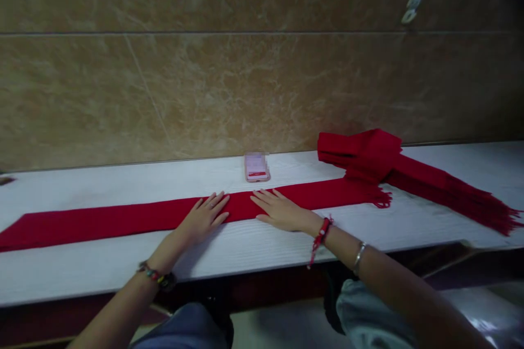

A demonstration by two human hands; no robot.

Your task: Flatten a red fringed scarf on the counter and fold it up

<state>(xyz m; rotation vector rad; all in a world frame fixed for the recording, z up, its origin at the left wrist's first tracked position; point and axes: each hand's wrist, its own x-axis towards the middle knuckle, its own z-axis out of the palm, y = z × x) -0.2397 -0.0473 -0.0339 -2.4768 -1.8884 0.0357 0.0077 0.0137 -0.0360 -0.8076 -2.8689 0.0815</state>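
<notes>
A long red scarf (123, 219) lies stretched flat in a narrow band along the white table, its fringed end at the right. Both palms rest on its middle part. My left hand (207, 215) is flat with fingers spread, a ring on one finger. Just right of it, my right hand (282, 211) also lies flat, fingers stretched toward the left. Neither hand grips the cloth. Another red scarf (368, 155) is bunched at the right, partly over the flat one's end, with its fringe trailing toward the table's right side.
A phone (257, 167) with a lit screen lies behind the hands, near the wall. The white table (82, 272) runs along a brown marbled tile wall (229, 87). Its front edge is close to my forearms. A small dark object (6, 180) sits at the far left.
</notes>
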